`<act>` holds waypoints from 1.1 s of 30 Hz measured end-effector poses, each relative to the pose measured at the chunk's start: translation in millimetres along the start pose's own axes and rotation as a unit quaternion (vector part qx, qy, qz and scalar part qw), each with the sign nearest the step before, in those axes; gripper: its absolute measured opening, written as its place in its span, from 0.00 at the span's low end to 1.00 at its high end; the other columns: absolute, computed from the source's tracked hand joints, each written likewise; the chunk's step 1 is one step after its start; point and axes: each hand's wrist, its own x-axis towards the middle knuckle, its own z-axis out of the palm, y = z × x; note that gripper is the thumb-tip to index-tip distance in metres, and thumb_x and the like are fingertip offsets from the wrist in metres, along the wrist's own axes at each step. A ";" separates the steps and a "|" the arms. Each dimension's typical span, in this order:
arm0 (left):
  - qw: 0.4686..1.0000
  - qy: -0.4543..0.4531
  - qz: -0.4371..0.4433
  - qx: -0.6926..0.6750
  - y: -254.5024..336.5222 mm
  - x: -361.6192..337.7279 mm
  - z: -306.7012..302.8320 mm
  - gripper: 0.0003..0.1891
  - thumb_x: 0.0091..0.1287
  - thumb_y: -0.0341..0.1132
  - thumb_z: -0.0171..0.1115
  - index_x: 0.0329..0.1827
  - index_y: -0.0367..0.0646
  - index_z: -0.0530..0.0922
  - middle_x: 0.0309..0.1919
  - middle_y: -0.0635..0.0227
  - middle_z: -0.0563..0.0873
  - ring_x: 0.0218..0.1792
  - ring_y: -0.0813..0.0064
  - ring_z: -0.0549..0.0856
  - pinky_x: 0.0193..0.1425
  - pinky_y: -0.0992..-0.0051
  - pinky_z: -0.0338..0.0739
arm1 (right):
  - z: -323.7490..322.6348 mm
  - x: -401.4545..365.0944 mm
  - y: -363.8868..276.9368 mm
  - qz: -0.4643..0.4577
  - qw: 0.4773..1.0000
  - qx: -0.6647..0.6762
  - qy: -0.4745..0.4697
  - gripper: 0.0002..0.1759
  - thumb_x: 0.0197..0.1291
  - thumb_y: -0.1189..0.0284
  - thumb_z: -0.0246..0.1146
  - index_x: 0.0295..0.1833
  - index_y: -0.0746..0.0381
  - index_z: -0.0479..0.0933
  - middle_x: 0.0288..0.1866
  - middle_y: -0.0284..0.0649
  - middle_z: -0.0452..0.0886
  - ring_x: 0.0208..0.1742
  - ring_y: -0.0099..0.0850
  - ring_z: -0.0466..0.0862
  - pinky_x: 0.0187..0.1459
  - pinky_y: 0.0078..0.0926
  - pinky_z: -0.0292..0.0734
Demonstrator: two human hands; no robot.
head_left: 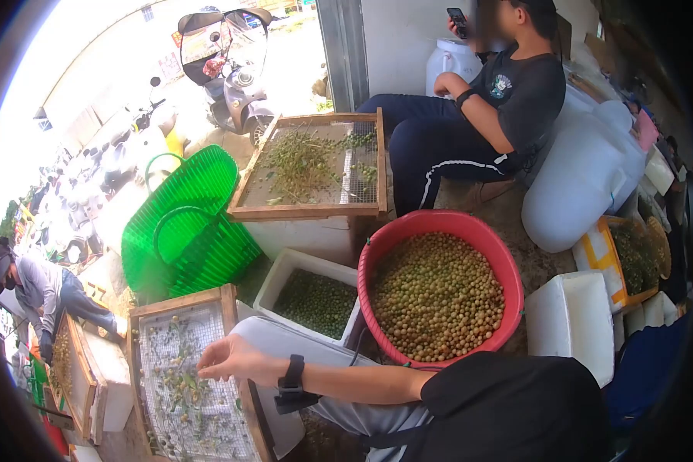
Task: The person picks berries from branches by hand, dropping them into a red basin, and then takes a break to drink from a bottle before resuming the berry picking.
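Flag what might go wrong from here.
Leaves and stems by the hand could drop off the lower mesh screen into the white box of green fruit beside it.

The forearm passes close to the open red tub; a bump might spill its fruit.

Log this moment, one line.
right hand: over mesh screen, grip unclear | left hand: unseen | red tub: yellowish fruit | white box: green fruit
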 end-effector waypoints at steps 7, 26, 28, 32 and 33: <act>0.994 -0.009 0.080 0.075 -14.2 -8.0 1.5 0.19 0.63 0.45 0.45 0.17 0.45 0.62 0.17 0.65 0.67 0.27 0.68 0.69 0.36 0.72 0.64 | -101.9 -10.1 -64.0 -0.131 0.936 -0.312 0.098 0.14 0.50 0.82 0.69 0.45 0.68 0.84 0.36 0.36 0.86 0.36 0.19 0.83 0.40 0.18 0.78; 0.987 -0.106 -0.010 -0.120 -22.7 8.2 9.7 0.15 0.60 0.37 0.57 0.21 0.35 0.71 0.18 0.58 0.74 0.21 0.65 0.76 0.31 0.70 0.70 | 49.4 -16.5 24.0 0.110 0.961 0.068 -0.243 0.21 0.70 0.73 0.57 0.65 0.71 0.71 0.53 0.47 0.83 0.52 0.31 0.84 0.55 0.26 0.78; 0.986 -0.109 -0.014 -0.122 -24.6 7.1 11.8 0.16 0.61 0.38 0.57 0.21 0.34 0.72 0.18 0.59 0.74 0.21 0.65 0.76 0.31 0.70 0.70 | 55.3 -18.9 21.3 0.111 0.961 0.071 -0.243 0.20 0.69 0.74 0.58 0.63 0.72 0.73 0.51 0.44 0.83 0.50 0.29 0.84 0.56 0.27 0.77; 0.986 -0.100 -0.045 -0.124 -20.8 6.1 12.2 0.15 0.63 0.37 0.56 0.22 0.35 0.70 0.14 0.58 0.74 0.19 0.65 0.76 0.29 0.70 0.72 | 49.8 -18.7 27.5 0.062 0.974 0.094 -0.195 0.16 0.67 0.70 0.64 0.53 0.72 0.79 0.41 0.41 0.85 0.37 0.24 0.83 0.42 0.22 0.78; 0.986 -0.094 -0.062 -0.121 -17.9 5.8 11.4 0.15 0.64 0.36 0.56 0.22 0.35 0.70 0.14 0.57 0.74 0.18 0.65 0.76 0.29 0.70 0.72 | 48.7 -18.0 26.6 0.044 0.979 0.050 -0.192 0.15 0.67 0.70 0.63 0.51 0.72 0.80 0.40 0.40 0.85 0.37 0.23 0.83 0.42 0.21 0.78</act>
